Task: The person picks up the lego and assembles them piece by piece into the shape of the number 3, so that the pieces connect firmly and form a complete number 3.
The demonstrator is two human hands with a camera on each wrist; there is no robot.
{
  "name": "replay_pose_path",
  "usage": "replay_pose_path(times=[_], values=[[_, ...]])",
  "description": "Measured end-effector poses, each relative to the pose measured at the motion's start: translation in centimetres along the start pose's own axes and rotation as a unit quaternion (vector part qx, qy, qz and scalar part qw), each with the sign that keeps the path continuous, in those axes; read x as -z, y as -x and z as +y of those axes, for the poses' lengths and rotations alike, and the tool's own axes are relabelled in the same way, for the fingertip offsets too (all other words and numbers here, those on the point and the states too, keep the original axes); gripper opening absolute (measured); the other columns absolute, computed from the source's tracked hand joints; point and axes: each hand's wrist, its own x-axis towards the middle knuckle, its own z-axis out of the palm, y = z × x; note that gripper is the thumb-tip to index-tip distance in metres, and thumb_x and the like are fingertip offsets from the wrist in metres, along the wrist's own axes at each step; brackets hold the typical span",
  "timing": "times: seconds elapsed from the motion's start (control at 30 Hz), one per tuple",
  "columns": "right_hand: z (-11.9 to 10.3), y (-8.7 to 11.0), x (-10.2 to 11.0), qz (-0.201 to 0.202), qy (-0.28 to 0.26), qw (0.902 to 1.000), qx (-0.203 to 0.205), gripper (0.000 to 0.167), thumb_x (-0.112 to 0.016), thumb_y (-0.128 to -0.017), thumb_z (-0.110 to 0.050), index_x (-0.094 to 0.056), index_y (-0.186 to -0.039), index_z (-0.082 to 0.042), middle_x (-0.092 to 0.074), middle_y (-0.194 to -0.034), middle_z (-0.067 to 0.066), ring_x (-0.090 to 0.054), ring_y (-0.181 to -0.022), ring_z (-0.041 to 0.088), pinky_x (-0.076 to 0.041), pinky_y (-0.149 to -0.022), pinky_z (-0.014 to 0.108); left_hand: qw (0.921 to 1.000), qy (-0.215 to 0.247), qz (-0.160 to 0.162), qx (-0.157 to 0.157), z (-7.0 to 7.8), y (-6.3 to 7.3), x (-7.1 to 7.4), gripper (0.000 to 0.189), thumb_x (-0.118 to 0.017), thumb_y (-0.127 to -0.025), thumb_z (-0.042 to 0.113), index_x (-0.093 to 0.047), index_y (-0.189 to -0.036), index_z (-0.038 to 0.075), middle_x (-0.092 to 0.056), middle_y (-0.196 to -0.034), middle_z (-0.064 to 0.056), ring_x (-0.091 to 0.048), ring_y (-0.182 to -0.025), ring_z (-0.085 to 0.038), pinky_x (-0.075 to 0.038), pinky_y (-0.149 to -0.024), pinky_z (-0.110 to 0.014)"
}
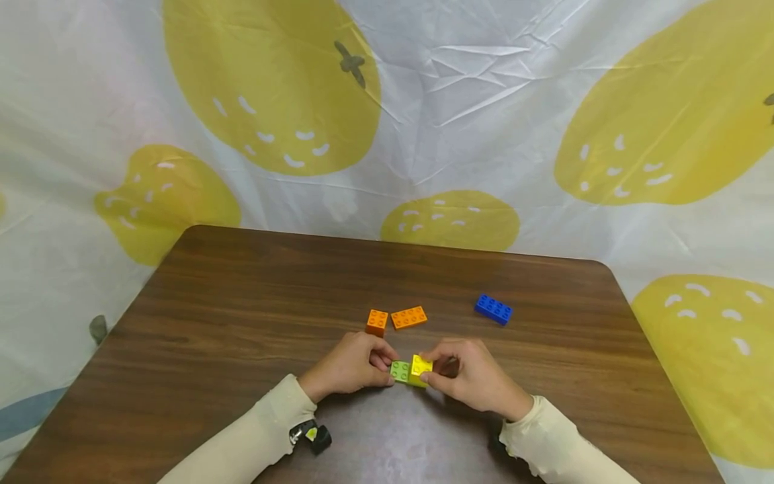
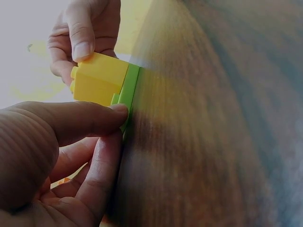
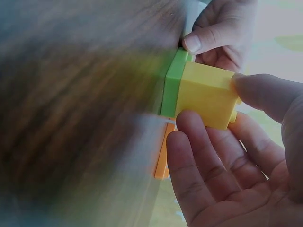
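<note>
A thin light-green toy brick (image 1: 400,371) lies low at the table surface, studs up. On its right half sits a taller yellow toy brick (image 1: 421,367), flush against the green one in the right wrist view. My left hand (image 1: 353,363) pinches the green brick's left end between thumb and fingertips. From the right, my right hand (image 1: 474,376) holds the yellow brick (image 3: 206,92), its thumb at the top edge and fingers along the side.
Just beyond the left hand stands an orange square brick (image 1: 377,322), with a flat orange brick (image 1: 409,317) beside it. Farther right lies a blue brick (image 1: 493,309). A fruit-patterned cloth (image 1: 423,134) hangs behind the brown table (image 1: 272,282).
</note>
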Motion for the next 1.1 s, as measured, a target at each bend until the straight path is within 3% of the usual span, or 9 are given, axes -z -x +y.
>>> replay_pose_path(times=[0.53, 0.87, 1.1], values=[[0.1, -0.2, 0.3, -0.01, -0.01, 0.999, -0.043, 0.024, -0.089, -0.085, -0.015, -0.08, -0.108, -0.015, -0.077, -0.091, -0.004, -0.07, -0.077, 0.005, -0.063, -0.071, 0.025, 1.0, 0.004, 0.004, -0.004, 0.1, 0.0, -0.1, 0.032, -0.092, -0.079, 0.012, -0.08, -0.108, 0.005, -0.076, -0.09, 0.001, -0.069, -0.08, -0.008, -0.059, -0.071, -0.021], [0.1, -0.5, 0.5, -0.003, 0.007, 0.9994, -0.034, 0.02, -0.085, -0.09, -0.021, -0.08, -0.109, -0.016, -0.079, -0.099, -0.004, -0.073, -0.082, 0.009, -0.063, -0.073, 0.027, 1.0, 0.001, 0.004, -0.002, -0.1, 0.1, -0.2, 0.032, -0.093, -0.08, 0.014, -0.08, -0.108, 0.006, -0.076, -0.091, 0.001, -0.069, -0.081, -0.007, -0.059, -0.072, -0.021], [-0.1, -1.2, 0.7, 0.009, 0.01, 0.9997, -0.021, 0.022, -0.083, -0.092, -0.019, -0.079, -0.111, -0.008, -0.081, -0.101, 0.0, -0.074, -0.085, 0.008, -0.063, -0.074, 0.029, 0.9999, -0.003, 0.012, -0.008, -0.1, 0.0, -0.3, 0.031, -0.092, -0.079, 0.012, -0.08, -0.107, 0.005, -0.076, -0.091, 0.001, -0.069, -0.081, -0.007, -0.059, -0.072, -0.02]])
